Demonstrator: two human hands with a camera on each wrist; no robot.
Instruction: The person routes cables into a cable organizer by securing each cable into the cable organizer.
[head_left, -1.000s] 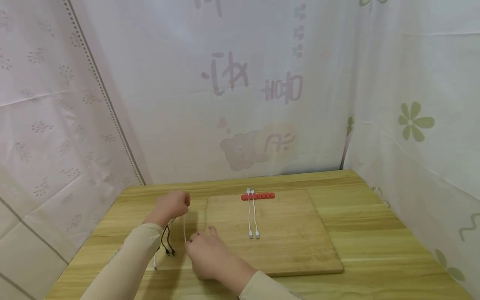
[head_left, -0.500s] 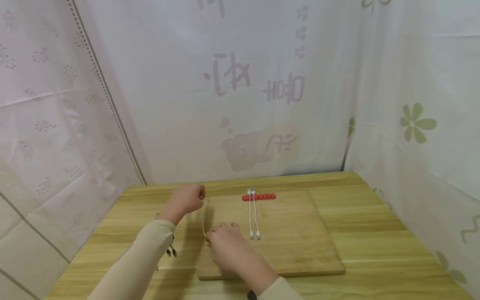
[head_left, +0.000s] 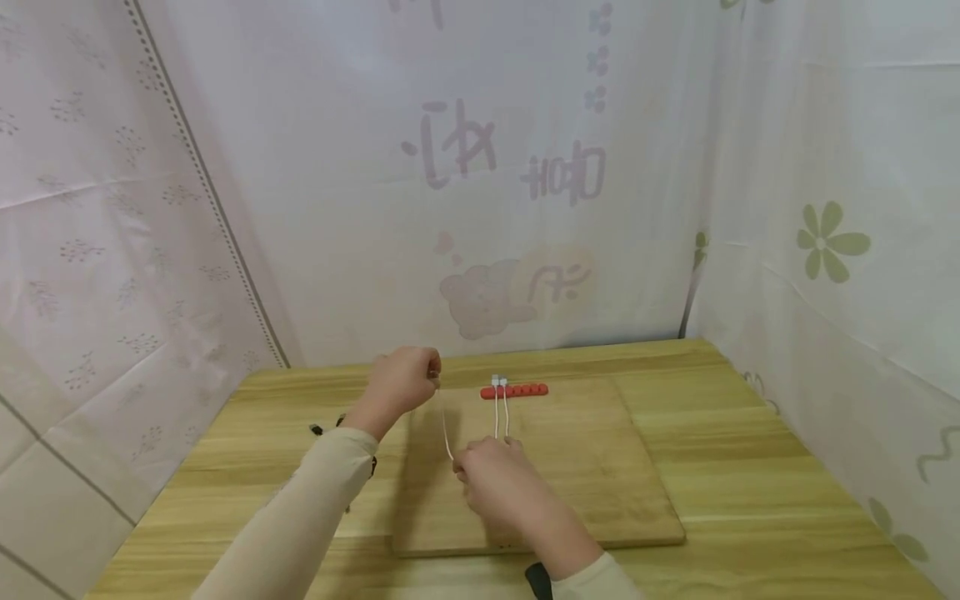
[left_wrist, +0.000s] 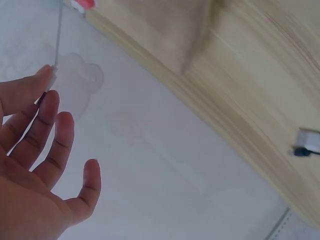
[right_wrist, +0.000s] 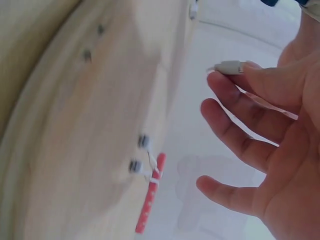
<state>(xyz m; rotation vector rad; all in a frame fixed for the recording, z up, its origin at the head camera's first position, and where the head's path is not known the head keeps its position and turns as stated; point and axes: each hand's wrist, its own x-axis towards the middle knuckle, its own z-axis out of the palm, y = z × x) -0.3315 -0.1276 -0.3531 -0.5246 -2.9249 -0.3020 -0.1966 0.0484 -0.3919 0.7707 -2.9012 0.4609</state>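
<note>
A thin white charging cable [head_left: 447,437] hangs between my two hands, above the left part of a wooden board [head_left: 585,467]. My left hand [head_left: 405,379] pinches its upper end; in the left wrist view, thumb and forefinger hold the white plug [left_wrist: 52,79]. Lower and nearer, my right hand [head_left: 498,487] pinches the white connector [right_wrist: 230,67] at the other end, its remaining fingers spread. On the board's far edge lies a red cable holder [head_left: 529,390]. Two white cables [head_left: 496,414] sit in its left slots, their near ends hidden behind my right hand in the head view.
Left of the board, black cable ends [head_left: 317,430] lie on the wooden table [head_left: 750,467], partly covered by the left forearm. The left wrist view shows a light plug and a black one [left_wrist: 302,151] there. A patterned white curtain [head_left: 360,208] stands behind the table.
Both hands have moved right with the white cable, from the table left of the board to over the board. The right hand now covers the near ends of the two cables in the holder.
</note>
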